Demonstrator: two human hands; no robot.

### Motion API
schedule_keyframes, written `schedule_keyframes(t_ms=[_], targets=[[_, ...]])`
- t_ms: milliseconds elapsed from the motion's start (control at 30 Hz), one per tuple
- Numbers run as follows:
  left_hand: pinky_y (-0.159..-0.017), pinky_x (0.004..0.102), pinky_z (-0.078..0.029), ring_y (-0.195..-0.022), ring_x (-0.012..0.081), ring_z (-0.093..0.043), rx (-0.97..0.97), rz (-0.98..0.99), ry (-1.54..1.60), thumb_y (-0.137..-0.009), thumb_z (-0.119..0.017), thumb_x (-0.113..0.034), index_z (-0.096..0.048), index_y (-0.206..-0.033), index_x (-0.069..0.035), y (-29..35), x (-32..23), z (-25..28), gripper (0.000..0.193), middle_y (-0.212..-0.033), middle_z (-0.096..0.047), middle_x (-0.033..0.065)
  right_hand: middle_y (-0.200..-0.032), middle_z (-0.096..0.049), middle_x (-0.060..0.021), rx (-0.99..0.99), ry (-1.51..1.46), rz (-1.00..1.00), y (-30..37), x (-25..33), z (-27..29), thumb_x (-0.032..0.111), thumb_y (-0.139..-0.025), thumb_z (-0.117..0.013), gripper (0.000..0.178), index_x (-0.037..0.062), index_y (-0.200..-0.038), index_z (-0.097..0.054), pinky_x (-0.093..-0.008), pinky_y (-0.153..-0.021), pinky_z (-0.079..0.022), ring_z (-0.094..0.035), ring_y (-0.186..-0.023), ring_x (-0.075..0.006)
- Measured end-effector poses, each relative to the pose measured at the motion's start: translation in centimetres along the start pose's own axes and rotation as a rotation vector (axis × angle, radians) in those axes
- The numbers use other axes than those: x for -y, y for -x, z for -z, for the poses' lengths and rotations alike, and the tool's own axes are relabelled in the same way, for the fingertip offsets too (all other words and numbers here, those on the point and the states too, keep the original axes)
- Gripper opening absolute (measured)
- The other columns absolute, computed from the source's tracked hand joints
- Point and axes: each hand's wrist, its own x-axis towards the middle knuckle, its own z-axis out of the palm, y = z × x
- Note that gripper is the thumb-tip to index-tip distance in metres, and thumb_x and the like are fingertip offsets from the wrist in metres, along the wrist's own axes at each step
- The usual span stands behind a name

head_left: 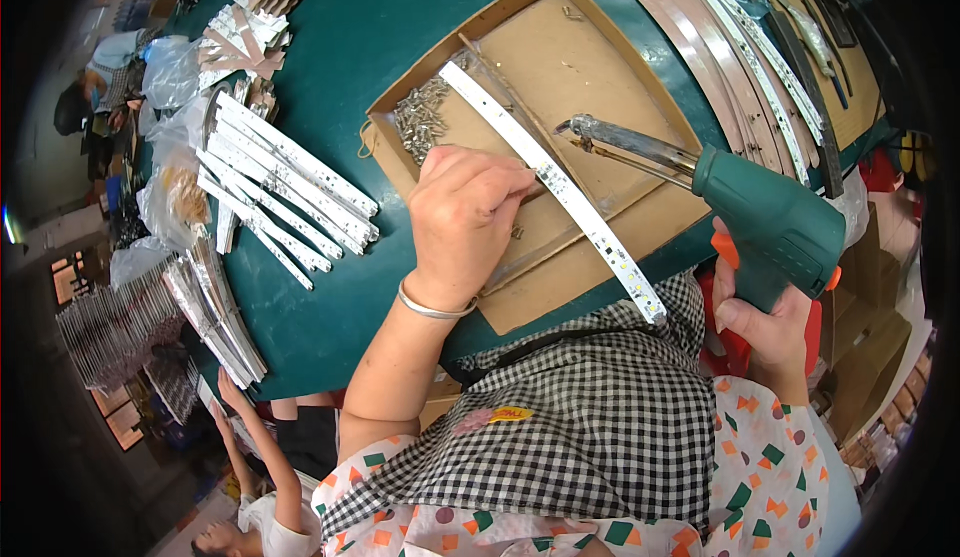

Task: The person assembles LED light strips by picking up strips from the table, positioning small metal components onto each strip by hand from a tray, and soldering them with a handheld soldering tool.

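Note:
Pinched at its left edge by my left hand (465,215), a long white LED strip board (600,233) lies slantwise over a shallow cardboard box (655,87). My closed fingers hide that grip, and whether a small part is also in them is unclear. Small components dot the strip's near half. My right hand (768,335) is wrapped round the handle of a green soldering gun (770,215) with an orange trigger. Its metal tip points left, to the right of the strip and apart from it. A pile of small metal pieces (422,117) sits in the box's left compartment.
Several white LED strips (285,187) are stacked on the green table (340,347) at left. Scrap pieces (240,42) and plastic bags (175,72) lie beyond. Long curved strips (715,42) line the right back. Another person's arms (270,437) reach in at lower left.

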Motion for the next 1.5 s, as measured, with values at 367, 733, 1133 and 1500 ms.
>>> schedule_keyframes(t_ms=[367, 733, 1133, 1500], targets=[[-0.069, 0.0323, -0.047, -0.07, 0.0208, -0.064, 0.026, -0.107, -0.084, -0.06, -0.075, 0.007, -0.067, -0.075, -0.005, -0.3, -0.2, 0.1, 0.021, -0.076, -0.068, 0.005, -0.126, -0.054, -0.0203, -0.027, 0.066, 0.034, 0.2, -1.4, 0.8, 0.01, -0.068, -0.084, 0.081, -0.0087, -0.134, -0.041, -0.0248, -0.05, -0.05, -0.054, -0.071, -0.0157], [-0.068, 0.0369, -0.048, -0.073, 0.0225, -0.062, 0.024, -0.329, -0.174, -0.066, -0.068, 0.002, -0.062, -0.078, -0.003, -0.3, 0.3, -0.5, 0.015, -0.081, -0.066, 0.0061, -0.125, -0.054, -0.0225, -0.05, -0.01, -0.01, 0.4, -0.8, 0.6, 0.007, -0.068, -0.082, 0.079, -0.0102, -0.132, -0.04, -0.0239, -0.047, -0.048, -0.053, -0.068, -0.0156], [-0.07, 0.0382, -0.047, -0.076, 0.0226, -0.063, 0.034, -0.359, -0.17, -0.065, -0.066, -0.002, -0.063, -0.079, -0.002, -0.1, 0.0, -0.4, 0.014, -0.083, -0.066, 0.0074, -0.113, -0.06, -0.0146, -0.055, -0.04, -0.083, 0.2, 0.2, -0.2, -0.001, -0.071, -0.076, 0.062, -0.007, -0.126, -0.048, -0.0268, -0.072, -0.051, -0.059, -0.084, -0.0157], [-0.068, 0.0354, -0.048, -0.07, 0.0213, -0.062, -0.018, -0.266, -0.111, -0.06, -0.072, 0.006, -0.062, -0.076, -0.006, -0.2, 0.4, -0.6, 0.022, -0.077, -0.066, 0.0046, -0.127, -0.052, -0.0231, -0.072, -0.02, 0.01, 0.4, -0.8, 0.1, 0.004, -0.069, -0.078, 0.074, -0.0107, -0.131, -0.04, -0.026, -0.043, -0.051, -0.051, -0.066, -0.0154]])
